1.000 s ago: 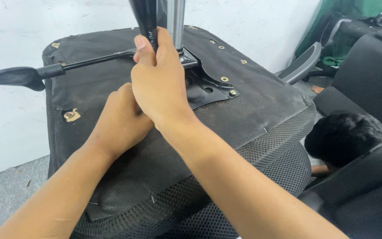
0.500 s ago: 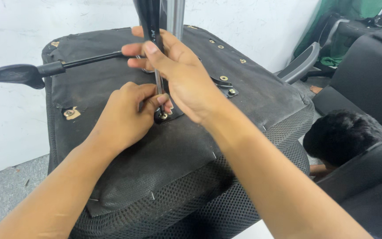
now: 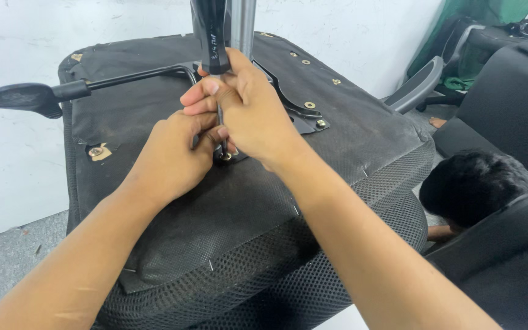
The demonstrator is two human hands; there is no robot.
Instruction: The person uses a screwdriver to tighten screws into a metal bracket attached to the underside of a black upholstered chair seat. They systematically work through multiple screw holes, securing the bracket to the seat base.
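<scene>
Step in hand: driving a bolt (image 3: 226, 157) into the upturned chair seat (image 3: 239, 214). Right hand (image 3: 249, 107) is clamped on the screwdriver (image 3: 213, 36); left hand (image 3: 175, 153) pinches its shaft beside the bolt. Next move likely calls for downward pressure while turning.

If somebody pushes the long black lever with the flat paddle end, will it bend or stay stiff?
The lever is probably stiff: its rod looks like thin bent metal. It would likely pivot rather than flex, since it runs into the bracket on the seat underside.
</scene>
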